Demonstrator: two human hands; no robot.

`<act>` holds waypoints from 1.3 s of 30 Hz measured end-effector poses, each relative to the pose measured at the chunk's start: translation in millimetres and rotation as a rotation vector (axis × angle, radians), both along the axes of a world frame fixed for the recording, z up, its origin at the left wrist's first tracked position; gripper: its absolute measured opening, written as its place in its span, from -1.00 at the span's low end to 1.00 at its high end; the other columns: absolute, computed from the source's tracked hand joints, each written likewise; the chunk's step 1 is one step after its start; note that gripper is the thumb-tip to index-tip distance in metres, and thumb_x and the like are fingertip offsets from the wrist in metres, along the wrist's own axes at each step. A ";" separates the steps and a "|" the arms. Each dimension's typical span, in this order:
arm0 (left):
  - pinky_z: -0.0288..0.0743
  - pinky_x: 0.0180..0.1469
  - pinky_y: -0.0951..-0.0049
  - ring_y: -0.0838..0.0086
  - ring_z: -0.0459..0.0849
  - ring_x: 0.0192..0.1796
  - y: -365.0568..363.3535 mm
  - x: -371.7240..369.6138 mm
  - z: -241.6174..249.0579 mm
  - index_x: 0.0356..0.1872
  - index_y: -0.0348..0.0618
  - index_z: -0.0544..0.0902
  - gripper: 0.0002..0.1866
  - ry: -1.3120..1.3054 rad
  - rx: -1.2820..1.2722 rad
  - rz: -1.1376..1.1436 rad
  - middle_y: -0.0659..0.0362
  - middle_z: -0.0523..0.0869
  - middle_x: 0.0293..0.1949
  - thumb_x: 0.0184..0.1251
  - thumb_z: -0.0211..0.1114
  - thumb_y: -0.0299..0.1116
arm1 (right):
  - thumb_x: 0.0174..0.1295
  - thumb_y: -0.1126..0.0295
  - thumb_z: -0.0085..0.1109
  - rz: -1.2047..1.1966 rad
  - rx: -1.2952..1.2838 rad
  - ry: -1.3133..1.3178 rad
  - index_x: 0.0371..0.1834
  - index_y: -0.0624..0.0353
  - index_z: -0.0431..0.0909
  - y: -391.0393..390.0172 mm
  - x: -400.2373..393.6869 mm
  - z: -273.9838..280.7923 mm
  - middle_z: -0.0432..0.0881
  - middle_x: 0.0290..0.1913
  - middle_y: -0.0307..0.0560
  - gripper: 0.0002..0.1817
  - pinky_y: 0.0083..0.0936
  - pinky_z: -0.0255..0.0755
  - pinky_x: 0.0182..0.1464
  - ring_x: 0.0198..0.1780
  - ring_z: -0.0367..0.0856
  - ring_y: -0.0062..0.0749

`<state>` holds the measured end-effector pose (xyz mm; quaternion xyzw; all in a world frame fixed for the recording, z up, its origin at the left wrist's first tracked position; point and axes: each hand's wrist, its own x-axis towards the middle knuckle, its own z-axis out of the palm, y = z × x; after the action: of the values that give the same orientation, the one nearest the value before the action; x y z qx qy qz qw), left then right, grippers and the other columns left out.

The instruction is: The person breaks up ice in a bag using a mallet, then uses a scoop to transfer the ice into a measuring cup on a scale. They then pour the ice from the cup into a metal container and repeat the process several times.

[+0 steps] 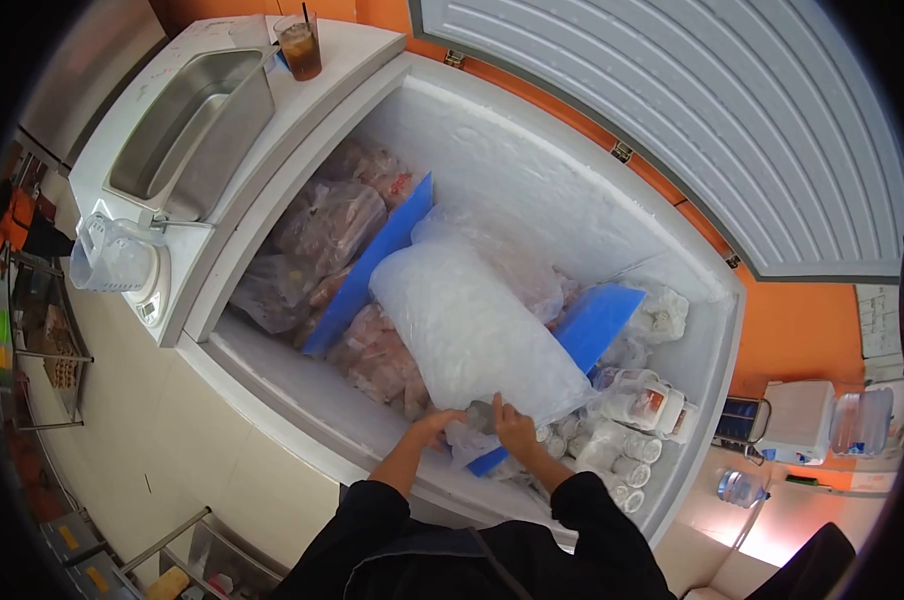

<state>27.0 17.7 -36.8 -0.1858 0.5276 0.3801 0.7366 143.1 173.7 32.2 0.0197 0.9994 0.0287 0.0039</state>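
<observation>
A large white plastic bag [472,320], full and bulging, lies across the middle of an open chest freezer [572,190]. At its near edge my left hand [435,428] has its fingers against a loose, crumpled part of the clear plastic. My right hand [515,430] is just to the right, fingers bent at the bag's lower edge; what lies between them is too small to make out. Bags of pinkish frozen food [377,360] lie under and left of the white bag. Blue dividers [372,265] stand on both sides of it.
Bottles and jars [632,470] fill the freezer's right end. The raised lid [672,110] leans at the back. On the left counter are a steel sink [162,150], a glass of brown drink [300,50] and a scale [150,305] with a clear jug [112,255].
</observation>
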 end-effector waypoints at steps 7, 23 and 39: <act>0.35 -0.01 0.23 0.33 0.49 -0.12 2.3 6.0 -11.2 -0.12 -0.13 0.49 -0.52 0.080 0.095 0.161 0.14 0.53 -0.16 -0.16 0.28 -0.18 | -0.01 0.53 0.01 -0.294 -0.359 0.032 0.16 0.27 0.27 -28.5 23.5 -36.8 0.47 -0.50 0.00 -0.44 -0.38 0.44 -0.55 -0.57 0.54 -0.18; -0.23 0.28 -0.18 0.07 -0.11 0.40 15.5 10.5 51.3 0.38 -0.05 -0.14 0.00 -0.071 0.162 0.264 0.02 -0.04 0.38 0.05 -0.15 0.43 | 0.03 0.52 -0.02 -0.775 -1.122 -0.020 -0.01 0.18 0.52 19.6 29.4 -18.8 0.56 -0.67 0.04 -0.61 -0.50 0.47 -0.53 -0.70 0.58 -0.44; 0.11 0.28 0.23 0.20 0.21 0.29 -98.8 -13.0 193.8 0.27 -0.09 0.15 -0.37 0.220 0.573 0.598 -0.09 0.16 0.27 0.26 0.03 0.01 | 0.07 0.60 -0.08 -0.889 -1.267 0.193 -0.04 0.22 0.53 23.7 48.9 54.4 0.52 -0.67 -0.09 -0.63 -0.60 0.38 -0.73 -0.74 0.51 -0.49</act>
<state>14.0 -81.1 157.0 -0.0769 0.3993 0.7257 0.5550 192.0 197.4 86.6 0.4148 0.7194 -0.5537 -0.0614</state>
